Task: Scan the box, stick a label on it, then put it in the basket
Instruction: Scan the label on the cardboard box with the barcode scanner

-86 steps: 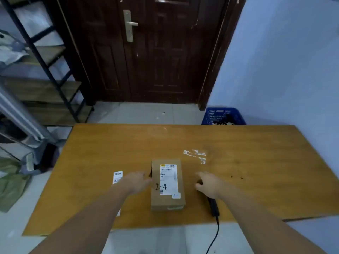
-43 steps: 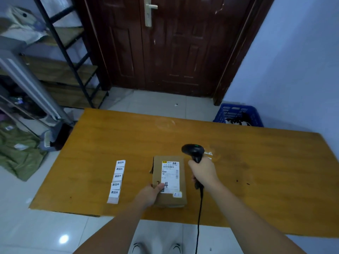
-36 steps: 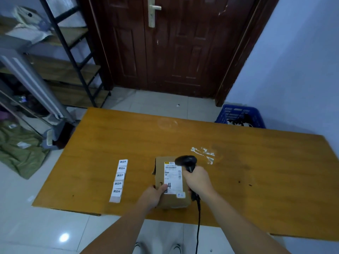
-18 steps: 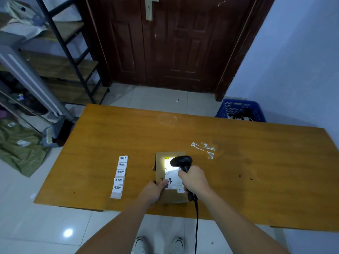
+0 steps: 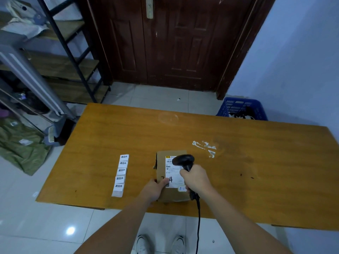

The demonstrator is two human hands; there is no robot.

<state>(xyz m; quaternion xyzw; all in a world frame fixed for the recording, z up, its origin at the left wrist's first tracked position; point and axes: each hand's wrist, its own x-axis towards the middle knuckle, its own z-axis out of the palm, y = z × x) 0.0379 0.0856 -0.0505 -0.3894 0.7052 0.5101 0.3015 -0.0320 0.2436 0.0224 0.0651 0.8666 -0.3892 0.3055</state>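
Note:
A small cardboard box with a white shipping label on top lies near the front edge of the wooden table. My left hand grips the box's near left corner, thumb on the label. My right hand holds a black corded scanner just above the box, its head pointing down at the label's far end. A strip of white stickers lies on the table left of the box. The blue basket stands on the floor behind the table's far right side.
White tape remnants mark the table right of the box. A dark door is straight ahead and a blue wall runs along the right. Metal shelving and a green bag are on the left. The scanner cable hangs over the front edge.
The bright scanner light on the label half a second ago is gone. Before that, my right hand lifted the scanner from the table and brought it over the box; my left hand keeps hold.

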